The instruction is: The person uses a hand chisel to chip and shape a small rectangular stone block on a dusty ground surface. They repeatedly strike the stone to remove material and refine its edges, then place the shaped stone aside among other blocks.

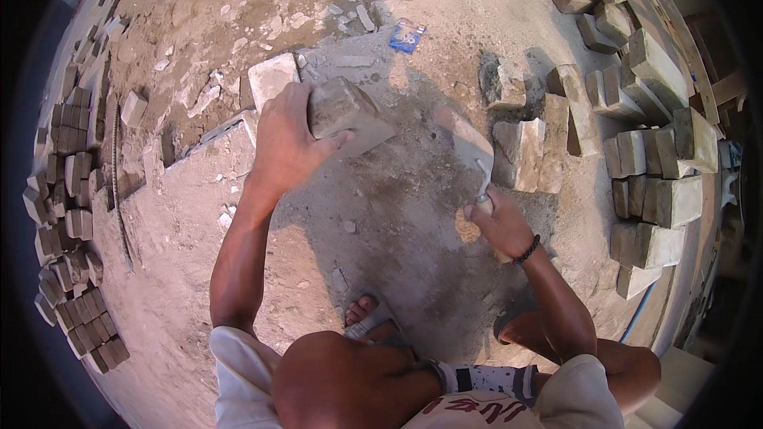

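My left hand [284, 135] is closed on a grey brick [340, 108], thumb along its near side and fingers over its left end. Just left of that brick, a pale block [272, 78] rests on the ground, partly behind my fingers. In my right hand [502, 221] is a trowel [467, 140], gripped by its handle, with the flat blade pointing up and to the left. The blade is apart from the brick. Whether the held brick touches the ground, I cannot tell.
Broken blocks [520, 151] stand right of the trowel. Stacked bricks [664, 200] line the right side, and more brick piles [79, 222] the left. A thin rod [119, 183] lies at left. A blue packet [407, 36] and rubble lie ahead. My sandalled foot [367, 316] is below.
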### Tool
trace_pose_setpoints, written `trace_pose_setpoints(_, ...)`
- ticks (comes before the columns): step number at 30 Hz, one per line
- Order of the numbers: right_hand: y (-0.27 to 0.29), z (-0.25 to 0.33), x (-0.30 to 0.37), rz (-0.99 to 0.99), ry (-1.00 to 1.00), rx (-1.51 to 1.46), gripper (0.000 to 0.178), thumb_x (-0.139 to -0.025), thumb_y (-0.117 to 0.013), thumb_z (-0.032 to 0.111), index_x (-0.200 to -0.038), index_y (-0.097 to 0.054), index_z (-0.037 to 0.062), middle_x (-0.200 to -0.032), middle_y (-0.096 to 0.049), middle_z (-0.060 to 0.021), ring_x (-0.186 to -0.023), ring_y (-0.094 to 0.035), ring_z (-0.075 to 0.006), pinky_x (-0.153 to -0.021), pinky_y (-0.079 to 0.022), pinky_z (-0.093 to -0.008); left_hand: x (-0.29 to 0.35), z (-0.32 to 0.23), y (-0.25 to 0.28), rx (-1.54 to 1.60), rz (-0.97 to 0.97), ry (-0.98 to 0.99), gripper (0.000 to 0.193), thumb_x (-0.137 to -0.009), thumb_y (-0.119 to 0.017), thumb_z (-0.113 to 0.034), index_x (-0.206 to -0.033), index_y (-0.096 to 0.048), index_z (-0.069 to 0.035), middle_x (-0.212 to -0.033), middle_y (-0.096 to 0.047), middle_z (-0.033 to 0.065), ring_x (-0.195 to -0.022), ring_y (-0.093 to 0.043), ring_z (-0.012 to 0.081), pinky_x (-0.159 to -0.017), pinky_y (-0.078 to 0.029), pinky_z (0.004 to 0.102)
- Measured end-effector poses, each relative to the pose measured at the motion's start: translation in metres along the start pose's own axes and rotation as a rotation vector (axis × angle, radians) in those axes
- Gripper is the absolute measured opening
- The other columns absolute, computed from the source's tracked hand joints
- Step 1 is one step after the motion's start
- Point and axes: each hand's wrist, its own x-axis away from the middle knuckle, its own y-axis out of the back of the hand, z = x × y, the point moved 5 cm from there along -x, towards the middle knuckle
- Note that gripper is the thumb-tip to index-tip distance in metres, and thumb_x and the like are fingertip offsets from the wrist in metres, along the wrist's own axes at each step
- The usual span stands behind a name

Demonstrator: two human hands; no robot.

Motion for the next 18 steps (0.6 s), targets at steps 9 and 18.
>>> trace_pose_setpoints(9,-0.026,0.143,-0.026,0.054,0.370,0.183,0.040,-0.091,-0.063,0.023,-0.116,-0.055,-0.0070,-0.088,-0.066,-0.0280,-0.086,-0.065,-0.0465,-0.077,-0.051,-0.0484,0.039,0.024,0.009,0.116,-0.007,0.259,0.074,-0.070,-0.087,-0.035,-0.121,-0.049,0.003,-0.104,-0.065,0.0224,-0.098,-0.065,0.0328,-0.086,-0.050,0.0402)
trace_pose_setpoints(18,-0.025,0.028,-0.089,0.018,0.153,0.388,0.038,-0.091,-0.061,0.027,-0.107,-0.056,-0.0069,-0.094,-0.065,-0.0277,-0.089,-0.063,-0.0456,-0.081,-0.050,-0.0486,0.062,0.013,0.000,0.202,-0.195,0.196,0.064,-0.077,-0.082,-0.028,-0.125,-0.050,0.002,-0.106,-0.062,0.0225,-0.100,-0.063,0.0375,-0.086,-0.051,0.0427)
